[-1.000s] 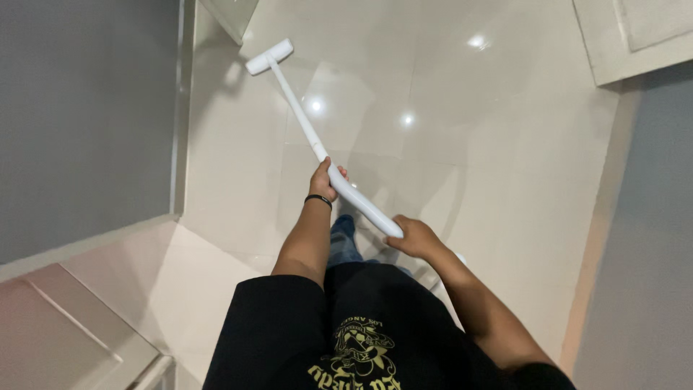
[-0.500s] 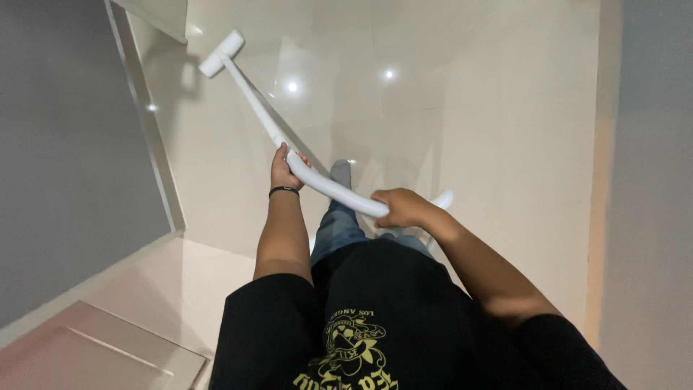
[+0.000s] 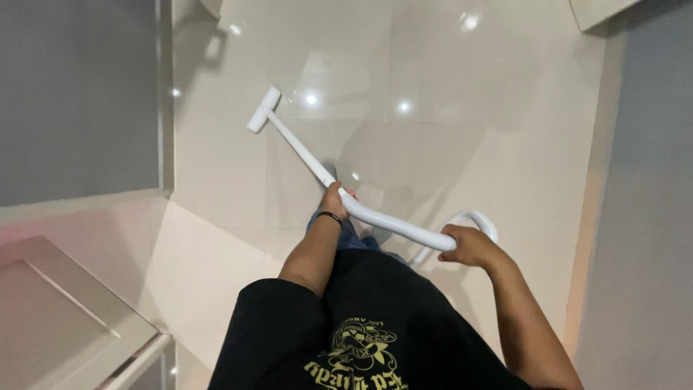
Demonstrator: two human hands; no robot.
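Note:
A white vacuum wand (image 3: 296,148) runs from a small floor head (image 3: 263,110) on the glossy cream tile back toward me. My left hand (image 3: 335,199), with a dark band at the wrist, grips the wand where the rigid tube meets the bent hose handle. My right hand (image 3: 465,247) grips the white hose (image 3: 393,225) farther back, near my hip, where the hose loops around behind it. My black shirt and blue jeans fill the lower middle of the view.
A grey wall (image 3: 72,94) with a white skirting edge bounds the left. A pale door or panel (image 3: 58,318) lies at the lower left. Another grey wall (image 3: 650,202) closes the right side. Glossy tile floor (image 3: 447,130) spreads ahead.
The floor head has been pulled back from the far left corner toward me. My right hand has shifted right and back along the hose, exposing its loop.

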